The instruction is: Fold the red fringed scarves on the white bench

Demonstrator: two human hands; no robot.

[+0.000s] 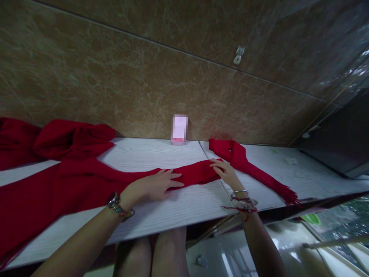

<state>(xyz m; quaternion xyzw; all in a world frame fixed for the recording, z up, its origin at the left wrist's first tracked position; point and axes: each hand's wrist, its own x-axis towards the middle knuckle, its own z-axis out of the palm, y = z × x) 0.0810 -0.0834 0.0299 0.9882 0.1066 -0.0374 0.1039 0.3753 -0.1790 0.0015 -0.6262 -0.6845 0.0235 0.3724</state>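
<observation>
A red garment point(95, 184) lies across the white tabletop, broad on the left and narrowing to a sleeve-like strip point(196, 173) in the middle. My left hand point(158, 184) rests flat on this strip with its fingers spread. At the strip's right end, my right hand point(226, 173) touches the cloth, its fingers stretched out and slightly bent. Just beyond that hand, a folded red scarf point(245, 163) with a fringed end lies on the table. No object is lifted in either hand.
Bunched red cloth point(75, 138) lies against the brown marbled wall point(138, 77) at the back left. A small, pixelated pink-white item point(179, 129) leans on the wall. The white table point(178, 209) ends close to my knees. A dark box-like object point(337, 134) stands at right.
</observation>
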